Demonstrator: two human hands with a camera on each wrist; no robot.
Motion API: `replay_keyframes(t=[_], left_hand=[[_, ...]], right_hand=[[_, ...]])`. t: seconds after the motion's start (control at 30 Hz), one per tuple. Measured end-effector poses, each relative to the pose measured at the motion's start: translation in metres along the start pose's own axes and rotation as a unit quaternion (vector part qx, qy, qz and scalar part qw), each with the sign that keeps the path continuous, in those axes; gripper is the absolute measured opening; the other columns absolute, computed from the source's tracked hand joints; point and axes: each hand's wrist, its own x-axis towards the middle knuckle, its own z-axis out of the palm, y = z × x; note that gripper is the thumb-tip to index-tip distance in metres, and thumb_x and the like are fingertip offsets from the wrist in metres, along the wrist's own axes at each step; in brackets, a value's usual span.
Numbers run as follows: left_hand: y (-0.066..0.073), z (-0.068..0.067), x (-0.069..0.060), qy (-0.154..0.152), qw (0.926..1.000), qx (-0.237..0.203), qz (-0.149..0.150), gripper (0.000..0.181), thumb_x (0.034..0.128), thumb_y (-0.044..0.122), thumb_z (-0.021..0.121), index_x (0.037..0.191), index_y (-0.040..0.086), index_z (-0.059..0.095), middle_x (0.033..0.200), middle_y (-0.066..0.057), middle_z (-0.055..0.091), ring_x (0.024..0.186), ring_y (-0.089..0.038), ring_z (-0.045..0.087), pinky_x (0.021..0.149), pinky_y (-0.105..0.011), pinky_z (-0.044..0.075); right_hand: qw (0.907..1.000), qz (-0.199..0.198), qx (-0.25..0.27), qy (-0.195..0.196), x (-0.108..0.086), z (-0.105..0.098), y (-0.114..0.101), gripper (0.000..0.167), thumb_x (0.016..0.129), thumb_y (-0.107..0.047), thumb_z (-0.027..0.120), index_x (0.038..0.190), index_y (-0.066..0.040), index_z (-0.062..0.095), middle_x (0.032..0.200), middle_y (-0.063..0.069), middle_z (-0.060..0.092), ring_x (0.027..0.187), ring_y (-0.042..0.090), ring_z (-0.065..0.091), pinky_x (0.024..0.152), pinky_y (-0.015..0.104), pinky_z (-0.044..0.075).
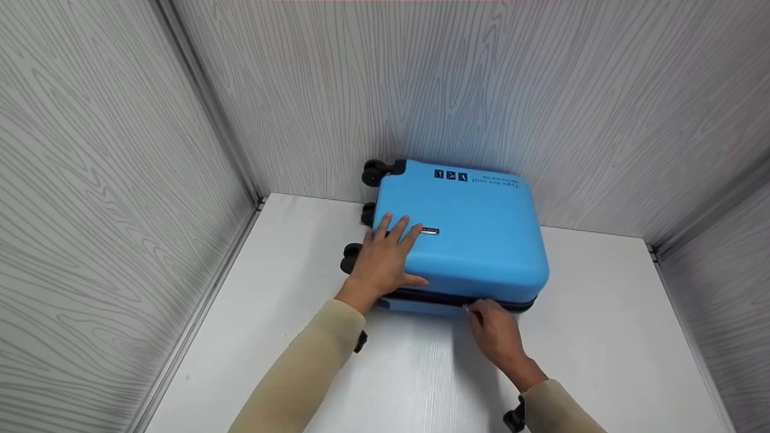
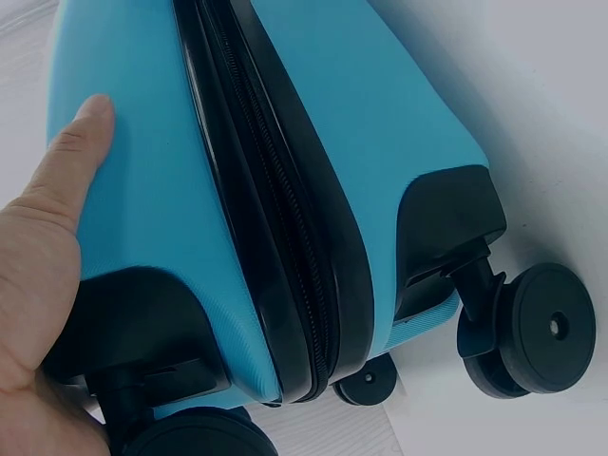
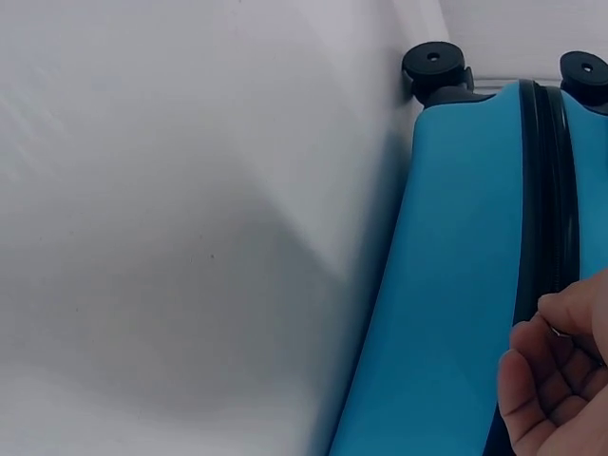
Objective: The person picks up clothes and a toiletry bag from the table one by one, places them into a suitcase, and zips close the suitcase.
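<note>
A bright blue hard-shell suitcase (image 1: 475, 240) lies flat on one side, its black zipper band (image 2: 275, 190) running around the middle. On the top shell near the wheeled end rests my left hand (image 1: 380, 264), fingers spread and thumb (image 2: 81, 142) along the shell's side. My right hand (image 1: 498, 334) is at the near side of the case, over the zipper band. Its thumb and index finger pinch a small metal zipper pull, mostly hidden by the fingertips; the other fingers (image 3: 522, 389) curl loosely.
Black wheels (image 1: 374, 173) stick out from the suitcase's left end. The case lies on a white floor panel (image 1: 289, 252), close to the back wall (image 1: 337, 90). Grey wood-grain walls (image 1: 90, 180) stand on both sides.
</note>
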Motion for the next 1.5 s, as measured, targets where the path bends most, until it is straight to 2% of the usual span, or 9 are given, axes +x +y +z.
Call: replay_keyframes(t=[0.5,0.73,0.9,1.5], left_hand=[[0.000,0.001,0.000,0.005,1.0000,0.001,-0.001,0.120,0.0768,0.082,0.074,0.170,0.026,0.022,0.176,-0.006,0.022,0.164,-0.037,0.010,0.120,-0.068,0.033],[0.000,0.001,0.000,0.002,1.0000,0.008,-0.001,0.120,0.0771,0.083,0.072,0.171,0.027,0.021,0.177,-0.005,0.021,0.164,-0.037,0.010,0.120,-0.067,0.034],[-0.001,0.001,0.000,0.005,1.0000,0.008,0.003,0.120,0.0772,0.083,0.072,0.171,0.026,0.022,0.176,-0.006,0.022,0.164,-0.037,0.010,0.120,-0.067,0.035],[0.000,0.001,0.000,0.009,0.9999,0.004,0.004,0.119,0.0778,0.082,0.073,0.170,0.026,0.022,0.176,-0.006,0.022,0.164,-0.038,0.011,0.119,-0.067,0.035]], right_hand=[[0.9994,-0.031,0.013,0.002,0.002,0.007,-0.007,0.002,0.095,-0.003,0.075,0.096,-0.002,0.075,0.091,0.009,0.072,0.083,0.024,0.069,0.073,0.045,0.058],[0.9995,-0.027,0.013,-0.009,0.003,0.008,-0.012,0.005,0.098,-0.006,0.073,0.097,-0.002,0.075,0.093,0.010,0.072,0.085,0.025,0.070,0.075,0.045,0.058],[0.9992,-0.037,0.015,-0.006,0.003,0.010,-0.015,0.005,0.096,-0.001,0.073,0.099,-0.003,0.076,0.094,0.010,0.072,0.086,0.027,0.071,0.075,0.046,0.059],[0.9983,-0.053,0.011,-0.023,0.009,0.015,-0.023,0.005,0.098,-0.005,0.073,0.101,-0.004,0.076,0.096,0.010,0.073,0.088,0.027,0.072,0.077,0.046,0.059]])
